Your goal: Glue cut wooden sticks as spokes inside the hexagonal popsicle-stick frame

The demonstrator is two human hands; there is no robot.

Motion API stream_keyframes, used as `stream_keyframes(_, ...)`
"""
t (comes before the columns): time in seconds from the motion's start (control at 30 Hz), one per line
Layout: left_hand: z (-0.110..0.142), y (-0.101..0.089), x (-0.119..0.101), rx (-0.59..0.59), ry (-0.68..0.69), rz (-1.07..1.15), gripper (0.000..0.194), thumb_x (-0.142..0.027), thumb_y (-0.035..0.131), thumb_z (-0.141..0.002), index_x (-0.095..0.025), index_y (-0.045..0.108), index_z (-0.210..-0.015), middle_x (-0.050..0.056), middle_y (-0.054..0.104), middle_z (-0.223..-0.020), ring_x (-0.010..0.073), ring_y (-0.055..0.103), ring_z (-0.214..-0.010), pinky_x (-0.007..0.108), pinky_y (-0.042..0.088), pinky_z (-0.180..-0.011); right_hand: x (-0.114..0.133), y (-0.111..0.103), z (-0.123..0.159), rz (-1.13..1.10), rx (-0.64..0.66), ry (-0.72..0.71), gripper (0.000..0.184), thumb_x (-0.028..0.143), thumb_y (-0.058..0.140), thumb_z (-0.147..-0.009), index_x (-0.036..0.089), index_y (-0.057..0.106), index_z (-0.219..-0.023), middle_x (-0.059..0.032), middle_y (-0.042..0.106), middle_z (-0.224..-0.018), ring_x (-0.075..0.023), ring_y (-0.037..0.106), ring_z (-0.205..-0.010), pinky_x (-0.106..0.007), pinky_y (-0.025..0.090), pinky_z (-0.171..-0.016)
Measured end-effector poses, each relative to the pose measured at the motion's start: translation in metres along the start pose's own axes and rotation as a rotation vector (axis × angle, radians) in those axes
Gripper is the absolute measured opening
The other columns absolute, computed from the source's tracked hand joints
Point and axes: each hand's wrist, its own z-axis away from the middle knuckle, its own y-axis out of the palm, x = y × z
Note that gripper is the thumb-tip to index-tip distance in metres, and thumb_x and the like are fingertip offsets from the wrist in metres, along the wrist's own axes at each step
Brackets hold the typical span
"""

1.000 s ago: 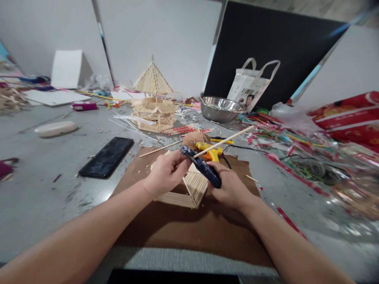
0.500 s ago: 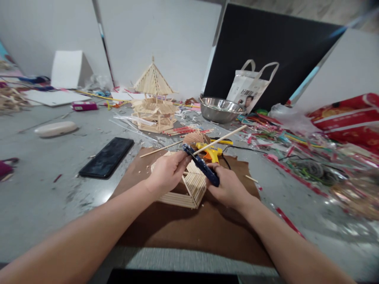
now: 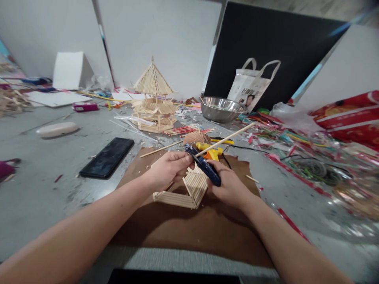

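Observation:
My right hand [image 3: 229, 183] is wrapped around a dark blue-handled cutter [image 3: 209, 169], which slants up to the left. Its far end meets the thin wooden stick [image 3: 229, 138] beside my left fingertips. My left hand [image 3: 170, 169] pinches the near end of that stick, and the long part sticks out up to the right. Below both hands lies a stick frame [image 3: 177, 200], an angular panel of glued rods with open gaps, partly covered by my left hand. Under it is a brown sheet [image 3: 189, 232]. A yellow glue gun [image 3: 211, 152] rests just behind the cutter.
A stick pagoda [image 3: 154, 98] stands at the back, near red-tipped sticks [image 3: 189, 131]. A black phone [image 3: 108, 157] lies on the left. Behind are a metal bowl [image 3: 222, 110] and a white bag [image 3: 248, 86]. Plastic scraps [image 3: 314, 165] crowd the right; a cord trails there.
The stick and cutter have shifted slightly to the right, with the stick's far end higher. My left hand has turned a little, showing more of the stick frame's left corner.

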Motion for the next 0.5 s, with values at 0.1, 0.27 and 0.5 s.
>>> stream_keyframes(0.1, 0.001, -0.001, -0.002, 0.069, -0.071, 0.108, 0.023, -0.034, 0.052, -0.072, -0.014, 0.046, -0.063, -0.009, 0.016, -0.042, 0.0018, 0.01, -0.035, 0.015, 0.008, -0.032, 0.001, -0.001, 0.0, 0.02, 0.013, 0.009, 0.049, 0.017, 0.05, -0.063, 0.017, 0.041, -0.111, -0.0084, 0.054, -0.105, -0.0206, 0.052, -0.093, -0.033, 0.039, -0.081)
stream_keyframes(0.27, 0.001, -0.003, -0.003, 0.099, -0.107, 0.123, 0.022, -0.031, 0.048, -0.075, -0.014, 0.045, -0.063, -0.009, 0.016, -0.041, 0.0024, 0.009, -0.035, 0.015, 0.008, -0.032, 0.006, -0.003, 0.001, 0.052, 0.051, 0.035, 0.042, 0.019, 0.048, -0.064, 0.016, 0.044, -0.107, -0.0081, 0.058, -0.097, -0.0208, 0.054, -0.087, -0.033, 0.041, -0.077)
stream_keyframes(0.5, -0.002, -0.002, 0.001, -0.165, 0.166, -0.489, 0.025, -0.035, 0.04, -0.078, -0.015, 0.047, -0.066, -0.005, 0.033, -0.046, 0.0059, 0.029, -0.041, 0.017, 0.023, -0.04, 0.011, -0.003, 0.0, 0.13, 0.067, 0.099, 0.035, 0.02, 0.046, -0.066, 0.013, 0.048, -0.1, -0.0102, 0.059, -0.094, -0.0219, 0.055, -0.086, -0.031, 0.04, -0.076)
